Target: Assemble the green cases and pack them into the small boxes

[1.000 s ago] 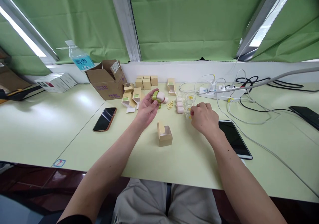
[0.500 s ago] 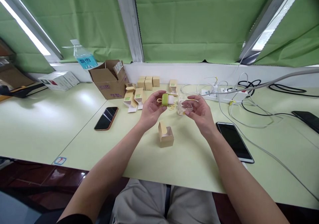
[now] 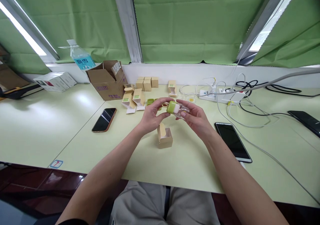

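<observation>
My left hand (image 3: 153, 117) is closed on a small green-and-white piece (image 3: 171, 107) with a pale cord loop at its left end. Its exact kind I cannot make out. My right hand (image 3: 195, 117) grips a clear plastic cover (image 3: 184, 108), whose open side meets the white end of the green piece. How far one sits inside the other is hard to tell. Below the hands stands a small tan carton (image 3: 165, 140) with its flap up. Behind my left fingers lie green pieces (image 3: 150, 101), partly hidden.
Opened small cartons (image 3: 138, 97) and several closed ones (image 3: 147, 83) stand at the back, beside a large cardboard box (image 3: 107, 81). A phone (image 3: 104, 120) lies left, another phone (image 3: 233, 141) right. Cables run around a white power strip (image 3: 220, 96).
My right hand has picked up the clear cover and brought it left against the green-and-white piece. My left hand has shifted slightly right and down, still holding that piece.
</observation>
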A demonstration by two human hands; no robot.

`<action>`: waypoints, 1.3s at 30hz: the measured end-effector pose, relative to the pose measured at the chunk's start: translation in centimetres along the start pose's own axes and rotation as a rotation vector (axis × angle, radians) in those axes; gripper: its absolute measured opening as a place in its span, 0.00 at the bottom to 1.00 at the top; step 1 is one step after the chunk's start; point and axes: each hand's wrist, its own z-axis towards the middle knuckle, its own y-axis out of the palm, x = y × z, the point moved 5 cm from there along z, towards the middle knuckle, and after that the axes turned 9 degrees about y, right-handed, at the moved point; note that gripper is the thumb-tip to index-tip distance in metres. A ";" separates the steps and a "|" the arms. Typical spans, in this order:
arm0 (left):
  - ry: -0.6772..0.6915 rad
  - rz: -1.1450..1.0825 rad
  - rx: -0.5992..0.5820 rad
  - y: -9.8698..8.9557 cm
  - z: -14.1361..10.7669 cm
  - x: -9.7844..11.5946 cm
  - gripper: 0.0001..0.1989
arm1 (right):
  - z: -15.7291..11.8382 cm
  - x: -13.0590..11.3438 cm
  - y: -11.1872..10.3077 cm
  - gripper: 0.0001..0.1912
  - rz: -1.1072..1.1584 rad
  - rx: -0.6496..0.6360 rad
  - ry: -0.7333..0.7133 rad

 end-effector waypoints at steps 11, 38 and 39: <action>-0.003 0.074 -0.055 -0.6 0.2 0.3 0.27 | -0.1 -0.3 0.3 0.29 -0.019 0.024 -0.015; 0.025 0.082 -0.088 -0.7 0.2 1.2 0.20 | -0.1 0.5 1.4 0.31 0.087 0.005 0.029; 0.020 0.093 -0.084 -0.6 0.2 1.2 0.17 | -0.1 0.6 1.4 0.31 0.087 0.011 0.030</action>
